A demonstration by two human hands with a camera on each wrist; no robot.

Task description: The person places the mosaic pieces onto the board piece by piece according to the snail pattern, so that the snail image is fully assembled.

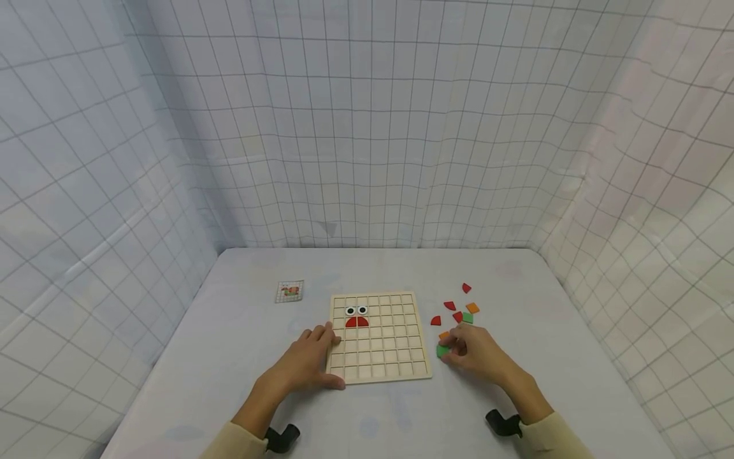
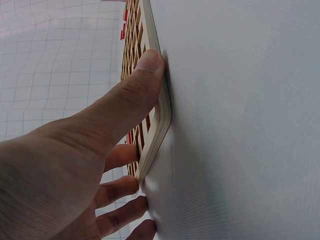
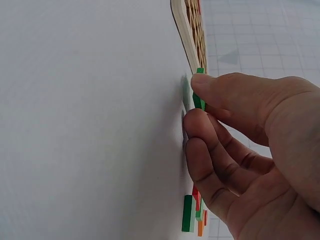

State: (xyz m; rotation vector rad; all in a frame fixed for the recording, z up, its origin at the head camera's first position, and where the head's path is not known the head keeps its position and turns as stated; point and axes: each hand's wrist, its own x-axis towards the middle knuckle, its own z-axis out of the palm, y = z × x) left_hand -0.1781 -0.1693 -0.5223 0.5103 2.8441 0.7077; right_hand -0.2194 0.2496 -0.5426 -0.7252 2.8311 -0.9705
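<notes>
A pale wooden grid board point(image 1: 381, 344) lies on the table. Two eye tiles point(image 1: 350, 311) sit side by side in its upper left squares, with two red quarter-round pieces point(image 1: 352, 322) right below them. My left hand point(image 1: 308, 358) grips the board's near left corner, thumb on the near rim and fingers along the left side. To the right of the board, my right hand point(image 1: 474, 352) pinches a green piece point(image 3: 199, 99) between thumb and fingers, close over the table. An orange piece point(image 1: 444, 335) shows beside these fingers, partly covered by them.
Beyond my right hand lie several loose pieces: red ones point(image 1: 450, 306), an orange square point(image 1: 473, 308) and a green one point(image 1: 467, 317). A small picture card point(image 1: 289, 291) rests at the back left. Grid-patterned white curtains point(image 1: 378, 127) enclose the table point(image 1: 246, 280) at the back and sides.
</notes>
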